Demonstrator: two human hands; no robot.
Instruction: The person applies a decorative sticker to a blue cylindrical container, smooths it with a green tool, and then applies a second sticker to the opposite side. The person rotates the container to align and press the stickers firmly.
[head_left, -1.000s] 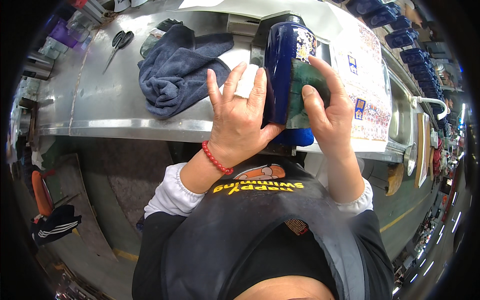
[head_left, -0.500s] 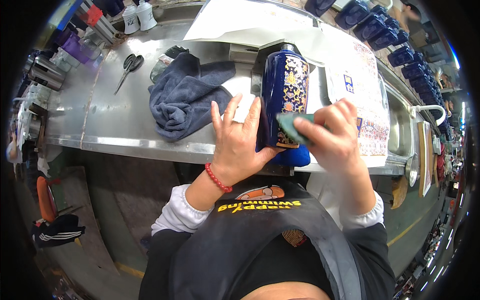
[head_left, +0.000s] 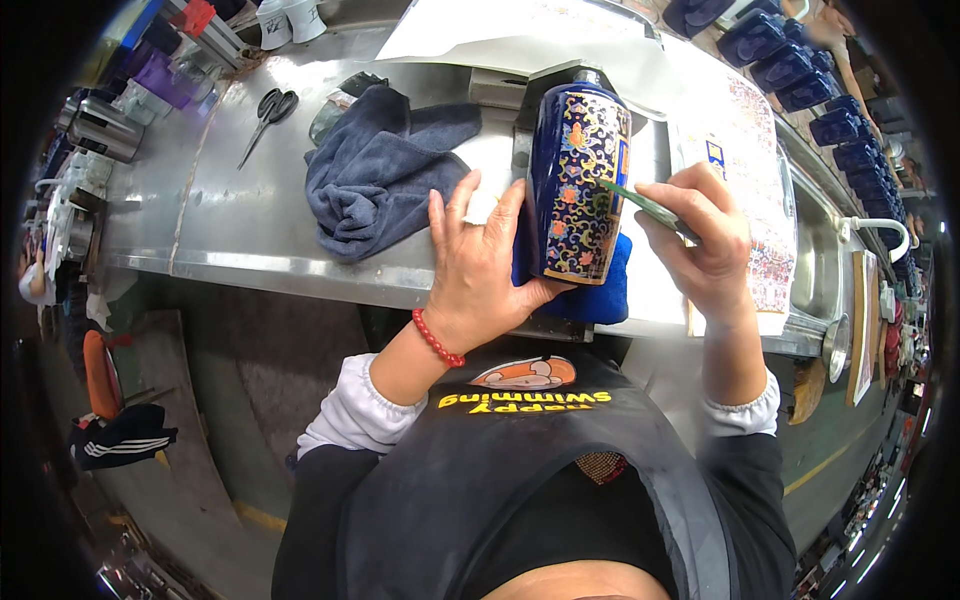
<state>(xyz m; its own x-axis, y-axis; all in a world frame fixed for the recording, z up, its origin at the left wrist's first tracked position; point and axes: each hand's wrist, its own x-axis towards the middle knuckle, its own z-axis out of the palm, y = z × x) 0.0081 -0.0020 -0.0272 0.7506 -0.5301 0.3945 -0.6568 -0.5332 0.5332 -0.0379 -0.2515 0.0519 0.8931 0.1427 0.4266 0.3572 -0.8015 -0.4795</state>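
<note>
Moved: right hand (head_left: pixel 705 240) is now pulling back from the blue patterned vase (head_left: pixel 578 195), showing the green scraper (head_left: pixel 650 208) edge-on.
Right grip: pinching the scraper.
Left hand (head_left: pixel 480 265): lying flat, fingers released, steadying the vase on the worktop (head_left: pixel 230 215).
Nearby: grey towel (head_left: pixel 385 170).

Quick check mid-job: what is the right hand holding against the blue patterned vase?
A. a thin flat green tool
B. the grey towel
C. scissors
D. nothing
A: the right hand pinches a thin flat green tool with its tip at the vase.

Glossy glazed ceramic vase (head_left: pixel 578 188), soft matt cloth towel (head_left: pixel 378 175) (napped), brushed dull metal worktop (head_left: pixel 215 215), printed paper sheet (head_left: pixel 745 150)
</note>
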